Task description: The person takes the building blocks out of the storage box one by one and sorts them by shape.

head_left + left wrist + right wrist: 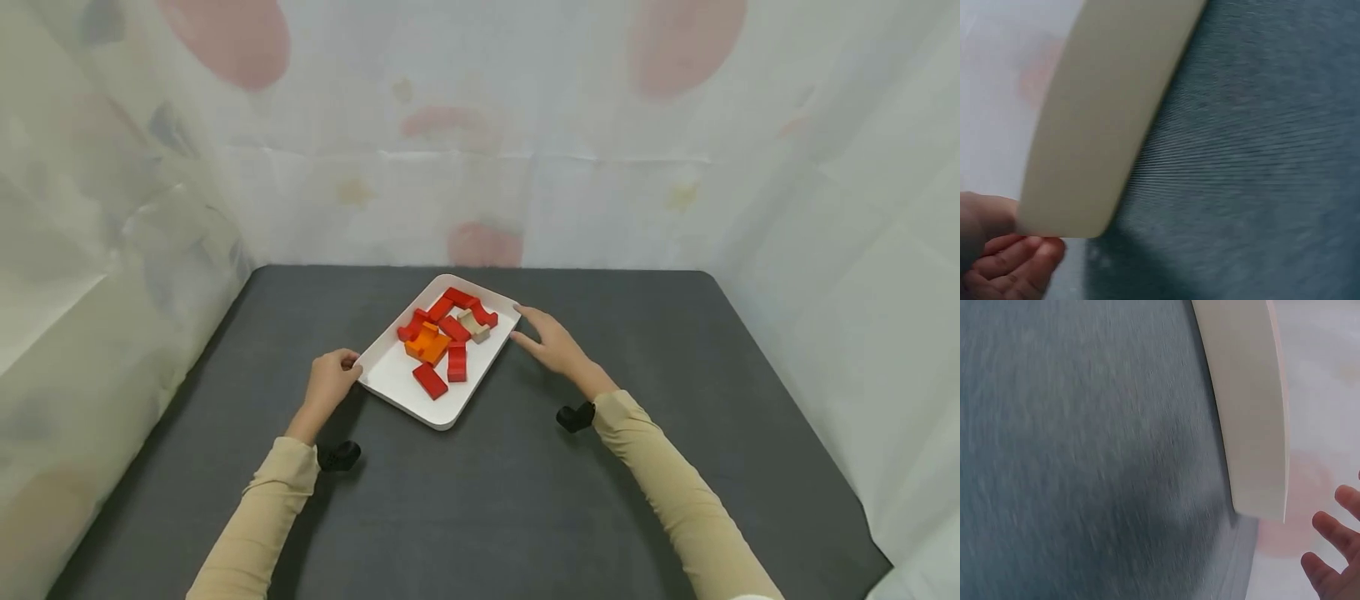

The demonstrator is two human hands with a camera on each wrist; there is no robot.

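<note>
A white tray lies at an angle on the dark grey table. It holds several red blocks, an orange block and a beige block. My left hand grips the tray's left corner. In the left wrist view the thumb meets the tray's wall and the fingers curl beneath it. My right hand reaches the tray's right corner with its fingers straight. In the right wrist view these fingers are spread, just off the tray's wall.
Pale patterned sheets close the table in at the back and on both sides. A black wrist camera sits on each forearm. The grey surface stretches on all sides of the tray.
</note>
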